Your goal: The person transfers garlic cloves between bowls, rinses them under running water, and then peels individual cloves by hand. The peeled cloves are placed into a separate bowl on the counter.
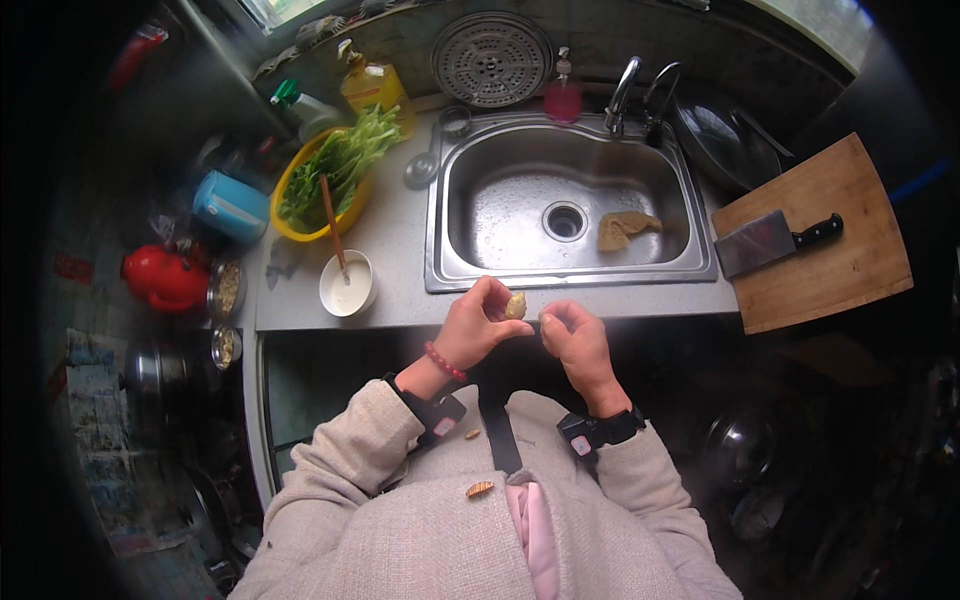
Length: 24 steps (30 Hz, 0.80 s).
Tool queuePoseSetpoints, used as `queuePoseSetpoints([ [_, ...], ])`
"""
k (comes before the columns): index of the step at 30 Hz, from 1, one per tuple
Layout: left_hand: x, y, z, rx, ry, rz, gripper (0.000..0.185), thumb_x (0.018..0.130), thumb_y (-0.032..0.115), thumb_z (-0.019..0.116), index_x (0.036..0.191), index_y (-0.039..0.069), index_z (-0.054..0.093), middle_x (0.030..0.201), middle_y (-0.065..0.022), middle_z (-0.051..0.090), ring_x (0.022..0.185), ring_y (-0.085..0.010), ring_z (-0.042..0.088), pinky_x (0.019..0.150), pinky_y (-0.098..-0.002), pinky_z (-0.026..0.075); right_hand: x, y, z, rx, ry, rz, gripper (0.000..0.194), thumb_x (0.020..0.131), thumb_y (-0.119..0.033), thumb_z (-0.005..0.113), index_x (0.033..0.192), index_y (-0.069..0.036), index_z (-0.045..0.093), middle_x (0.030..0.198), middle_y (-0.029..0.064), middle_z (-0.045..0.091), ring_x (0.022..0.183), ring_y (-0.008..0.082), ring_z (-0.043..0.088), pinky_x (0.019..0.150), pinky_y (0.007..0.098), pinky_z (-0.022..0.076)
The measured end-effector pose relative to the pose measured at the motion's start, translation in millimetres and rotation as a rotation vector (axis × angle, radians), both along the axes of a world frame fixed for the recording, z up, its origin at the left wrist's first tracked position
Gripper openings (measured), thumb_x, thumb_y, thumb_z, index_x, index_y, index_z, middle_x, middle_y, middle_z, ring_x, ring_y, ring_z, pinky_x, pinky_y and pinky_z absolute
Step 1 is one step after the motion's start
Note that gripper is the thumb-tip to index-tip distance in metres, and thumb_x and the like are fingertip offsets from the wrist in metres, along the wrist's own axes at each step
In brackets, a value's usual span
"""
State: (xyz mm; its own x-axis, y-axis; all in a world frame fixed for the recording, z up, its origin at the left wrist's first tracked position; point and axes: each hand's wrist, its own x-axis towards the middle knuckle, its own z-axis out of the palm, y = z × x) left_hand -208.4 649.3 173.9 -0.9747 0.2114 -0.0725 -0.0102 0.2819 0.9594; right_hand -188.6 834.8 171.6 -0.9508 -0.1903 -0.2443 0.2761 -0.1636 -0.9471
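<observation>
My left hand (480,322), with a red bead bracelet at the wrist, grips a small knobbly yellowish piece, apparently ginger root (516,306), between thumb and fingers. Just to its right, my right hand (576,337) is curled with thumb and forefinger pinched together, and no object shows between them. A small gap separates the two hands. Both are held over the front edge of the counter (405,296), before the stainless steel sink (517,187). Inside the sink, a crumpled brown cloth (626,229) lies right of the drain (565,221).
A cleaver (772,241) rests on a wooden cutting board (840,277) that overhangs the counter at right. On the left stand a white bowl (367,296) of whitish liquid with chopsticks and a yellow basin (289,229) of leafy greens. A faucet (619,97) rises behind the sink.
</observation>
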Motion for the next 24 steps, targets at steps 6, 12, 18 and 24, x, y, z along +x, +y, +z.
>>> queuePoseSetpoints([
  [6,6.3,3.9,6.3,0.021,0.017,-0.029,0.037,0.070,0.012,0.083,0.093,0.002,0.055,0.079,-0.0024,0.062,0.070,-0.0081,0.058,0.064,-0.0240,0.050,0.8,-6.1,7.3,0.191,0.272,-0.084,0.012,0.086,-0.007,0.065,0.097,-0.002,0.063,0.081,0.0009,0.062,0.067,0.0070,0.057,0.060,0.0210,0.0473],
  [12,10.2,7.1,8.2,-0.016,0.059,-0.031,0.035,0.070,0.012,0.082,0.092,0.001,0.057,0.079,-0.0044,0.064,0.070,-0.0095,0.061,0.064,-0.0243,0.051,0.9,-3.7,14.8,0.438,0.560,-0.025,0.014,0.083,-0.003,0.066,0.096,-0.001,0.063,0.085,0.0085,0.063,0.070,0.0161,0.063,0.062,0.0264,0.0507],
  [18,9.7,8.8,9.4,-0.065,0.114,-0.057,0.039,0.070,0.015,0.083,0.096,0.002,0.056,0.082,-0.0020,0.064,0.069,-0.0055,0.059,0.063,-0.0204,0.051,5.4,-5.5,15.3,0.396,0.484,-0.058,0.008,0.085,-0.002,0.064,0.092,-0.002,0.062,0.086,0.0088,0.064,0.075,0.0172,0.062,0.066,0.0272,0.0497],
  [24,11.1,11.2,14.9,-0.080,0.112,-0.033,0.035,0.068,0.014,0.083,0.091,0.001,0.060,0.078,-0.0057,0.065,0.068,-0.0112,0.062,0.063,-0.0250,0.051,4.1,-2.0,13.0,0.418,0.548,-0.020,0.009,0.084,0.000,0.064,0.093,-0.002,0.062,0.087,0.0090,0.064,0.077,0.0183,0.063,0.069,0.0278,0.0499],
])
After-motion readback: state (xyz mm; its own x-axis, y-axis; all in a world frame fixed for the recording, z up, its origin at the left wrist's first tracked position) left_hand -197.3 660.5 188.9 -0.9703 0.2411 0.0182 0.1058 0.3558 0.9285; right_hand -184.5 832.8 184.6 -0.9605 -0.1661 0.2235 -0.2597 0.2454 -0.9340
